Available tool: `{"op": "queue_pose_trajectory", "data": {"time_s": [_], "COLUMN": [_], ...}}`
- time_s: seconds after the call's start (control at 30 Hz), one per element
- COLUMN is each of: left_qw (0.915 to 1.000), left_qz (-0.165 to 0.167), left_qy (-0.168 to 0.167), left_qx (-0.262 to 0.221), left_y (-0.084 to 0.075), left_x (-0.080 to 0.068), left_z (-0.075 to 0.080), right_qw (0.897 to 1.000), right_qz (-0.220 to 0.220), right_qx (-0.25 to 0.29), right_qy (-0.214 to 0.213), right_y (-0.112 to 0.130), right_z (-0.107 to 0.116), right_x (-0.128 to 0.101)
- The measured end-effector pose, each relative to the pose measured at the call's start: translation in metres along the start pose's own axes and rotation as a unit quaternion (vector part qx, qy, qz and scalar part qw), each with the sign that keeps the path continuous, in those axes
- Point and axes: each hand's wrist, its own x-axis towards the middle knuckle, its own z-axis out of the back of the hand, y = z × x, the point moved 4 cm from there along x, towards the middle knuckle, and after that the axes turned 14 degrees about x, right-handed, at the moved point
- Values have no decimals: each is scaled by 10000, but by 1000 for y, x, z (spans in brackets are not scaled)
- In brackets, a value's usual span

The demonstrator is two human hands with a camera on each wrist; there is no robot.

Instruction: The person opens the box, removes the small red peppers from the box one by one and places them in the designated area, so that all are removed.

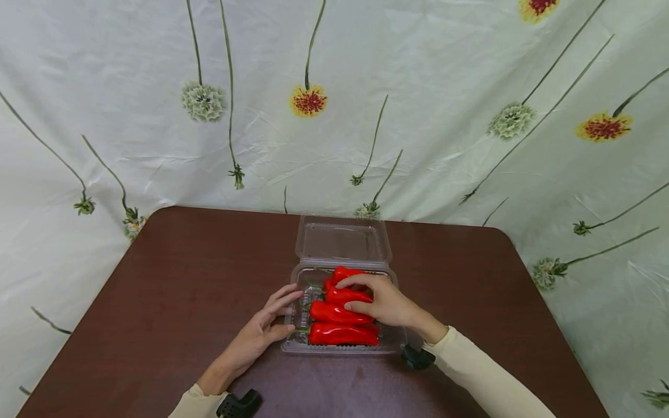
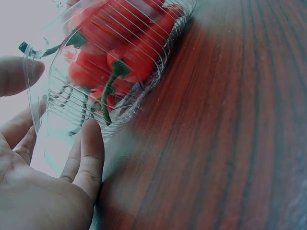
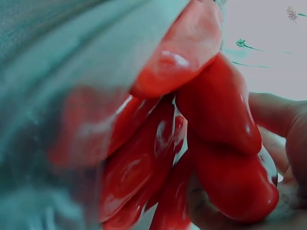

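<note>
Several glossy red peppers with green stems lie side by side in a clear plastic clamshell box, its lid folded back. My right hand reaches over the box from the right and pinches a red pepper between thumb and fingers. The right wrist view shows that pepper close up, partly hidden by the hand. At the box's left side, my left hand rests relaxed fingers against the clear wall. Stems point toward that hand.
The brown table extends around the box on both sides. Behind it hangs a pale cloth with printed flowers. Black wrist devices are strapped at both cuffs.
</note>
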Motion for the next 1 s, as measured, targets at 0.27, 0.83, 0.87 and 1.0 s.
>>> {"op": "queue_pose_trajectory", "data": {"time_s": [0.27, 0.83, 0.87, 1.0], "left_qw": [9999, 9999, 9998, 9998], "left_qz": [104, 138, 172, 198], "left_qy": [29, 26, 32, 51], "left_qx": [-38, -6, -31, -68], "left_y": [1, 2, 2, 1], "left_x": [0, 1, 1, 0], "left_z": [-2, -1, -1, -1], "right_qw": [9999, 9993, 9993, 9992], "right_qz": [26, 269, 246, 180], "right_qx": [-68, 265, 280, 336], "right_qy": [-82, -62, -99, -115], "right_y": [1, 2, 1, 0], "right_z": [1, 9, 10, 11], "right_x": [-2, -7, -8, -9]}}
